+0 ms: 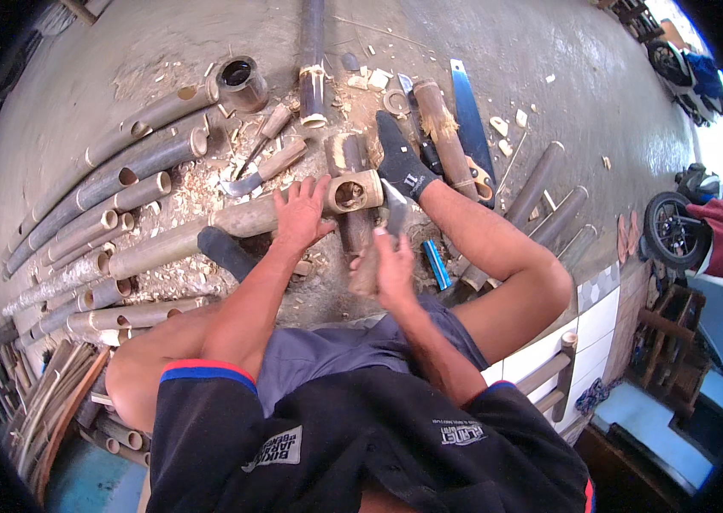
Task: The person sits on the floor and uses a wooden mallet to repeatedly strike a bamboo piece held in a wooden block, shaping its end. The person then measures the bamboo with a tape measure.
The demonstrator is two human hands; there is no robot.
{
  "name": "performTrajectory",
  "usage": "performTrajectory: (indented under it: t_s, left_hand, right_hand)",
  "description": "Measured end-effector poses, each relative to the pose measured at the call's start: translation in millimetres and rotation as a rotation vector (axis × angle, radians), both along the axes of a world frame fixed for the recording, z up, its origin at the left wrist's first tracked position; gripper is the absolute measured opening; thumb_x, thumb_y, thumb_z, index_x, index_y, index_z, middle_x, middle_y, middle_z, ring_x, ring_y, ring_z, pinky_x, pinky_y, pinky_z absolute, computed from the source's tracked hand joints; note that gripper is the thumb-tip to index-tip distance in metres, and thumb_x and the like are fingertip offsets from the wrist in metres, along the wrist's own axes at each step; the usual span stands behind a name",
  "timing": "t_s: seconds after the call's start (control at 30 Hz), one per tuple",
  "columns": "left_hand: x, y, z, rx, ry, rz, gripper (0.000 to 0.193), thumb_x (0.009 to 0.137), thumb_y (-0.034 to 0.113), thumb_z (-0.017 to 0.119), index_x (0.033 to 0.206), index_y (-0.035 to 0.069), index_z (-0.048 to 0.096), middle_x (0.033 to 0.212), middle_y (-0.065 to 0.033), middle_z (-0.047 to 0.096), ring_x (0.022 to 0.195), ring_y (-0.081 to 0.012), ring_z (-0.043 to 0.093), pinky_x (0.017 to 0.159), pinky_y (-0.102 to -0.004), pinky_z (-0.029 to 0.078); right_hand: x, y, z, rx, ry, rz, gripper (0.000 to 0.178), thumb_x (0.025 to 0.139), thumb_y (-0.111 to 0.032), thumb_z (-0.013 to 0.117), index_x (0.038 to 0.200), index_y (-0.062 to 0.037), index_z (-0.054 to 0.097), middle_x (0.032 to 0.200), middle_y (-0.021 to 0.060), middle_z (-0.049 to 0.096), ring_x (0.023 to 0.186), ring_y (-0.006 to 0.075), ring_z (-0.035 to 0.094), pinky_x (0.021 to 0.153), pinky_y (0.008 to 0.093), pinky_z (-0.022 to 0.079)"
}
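Note:
A pale bamboo pole [238, 219] lies slantwise before me, with a hole [350, 197] cut near its right end. That end rests across a thick brown bamboo piece [347, 156]. My left hand [300, 215] presses on the pole left of the hole, fingers spread over it. My right hand [393, 272] is closed around the wooden handle of a knife [396, 208]; its broad metal blade points away from me, beside the pole's end. The hand is slightly blurred. My dark-socked feet [397, 154] flank the work.
Several bamboo poles with holes [144, 158] lie at left. Beyond the work are a curved-blade knife [242, 183], a chisel-like tool [263, 137], a bamboo cup [242, 84] and a handsaw [470, 120]. A blue object [436, 263] lies at right. Wood chips cover the floor; motorbikes [678, 227] stand far right.

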State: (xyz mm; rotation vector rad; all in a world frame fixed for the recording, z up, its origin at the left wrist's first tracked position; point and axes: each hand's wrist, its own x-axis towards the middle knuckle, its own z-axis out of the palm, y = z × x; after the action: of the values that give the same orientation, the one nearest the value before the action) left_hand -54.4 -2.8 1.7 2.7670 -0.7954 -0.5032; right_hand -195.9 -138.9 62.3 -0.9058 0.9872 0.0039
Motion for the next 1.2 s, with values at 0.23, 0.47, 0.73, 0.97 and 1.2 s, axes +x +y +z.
performTrajectory:
  t_s: [0.23, 0.47, 0.73, 0.97, 1.2]
  left_hand:
    - [23.7, 0.4, -7.6, -0.089, 0.084, -0.012, 0.095, 0.068, 0.041, 0.091, 0.149, 0.021, 0.046, 0.137, -0.0118, 0.059, 0.132, -0.0323, 0.052, 0.112, -0.0631, 0.034]
    - [37.0, 3.7, -18.2, -0.059, 0.139, -0.081, 0.093, 0.066, 0.053, 0.088, 0.144, 0.016, 0.052, 0.138, -0.0139, 0.062, 0.130, -0.0348, 0.056, 0.103, -0.0569, 0.044]
    - [31.1, -20.3, -10.7, -0.223, 0.128, -0.040, 0.087, 0.062, 0.063, 0.085, 0.123, 0.006, 0.062, 0.114, -0.0178, 0.070, 0.110, -0.0371, 0.066, 0.096, -0.0449, 0.051]
    - [19.5, -35.2, -5.7, -0.174, -0.001, 0.202, 0.090, 0.060, 0.079, 0.078, 0.107, 0.004, 0.068, 0.102, -0.0190, 0.072, 0.101, -0.0351, 0.069, 0.094, -0.0460, 0.048]
    - [16.7, -58.2, -13.0, -0.164, 0.003, 0.291, 0.088, 0.059, 0.077, 0.079, 0.109, 0.006, 0.067, 0.102, -0.0178, 0.073, 0.099, -0.0318, 0.069, 0.092, -0.0454, 0.046]
  right_hand:
    - [4.8, -58.6, 35.2, -0.466, -0.199, 0.160, 0.044, 0.093, -0.018, 0.068, 0.132, -0.0032, 0.056, 0.108, 0.0106, 0.066, 0.100, 0.0179, 0.064, 0.090, 0.0346, 0.052]
    - [3.9, 9.8, -21.2, -0.194, -0.095, 0.264, 0.038, 0.089, -0.013, 0.068, 0.123, -0.0058, 0.052, 0.092, 0.0064, 0.062, 0.077, 0.0152, 0.062, 0.062, 0.0340, 0.050]
    - [14.3, 48.0, -102.3, -0.602, 0.008, 0.248, 0.034, 0.090, -0.012, 0.067, 0.120, -0.0071, 0.051, 0.074, 0.0048, 0.058, 0.055, 0.0141, 0.056, 0.048, 0.0336, 0.045]
    - [31.3, -27.2, -46.1, -0.748, 0.125, 0.801, 0.046, 0.083, -0.027, 0.067, 0.121, -0.0025, 0.059, 0.097, 0.0288, 0.070, 0.092, 0.0459, 0.069, 0.085, 0.0507, 0.053]
    - [135.5, -130.4, -12.5, -0.765, 0.119, 1.665, 0.047, 0.081, -0.034, 0.069, 0.110, 0.0032, 0.066, 0.097, 0.0301, 0.071, 0.094, 0.0445, 0.070, 0.083, 0.0506, 0.057]
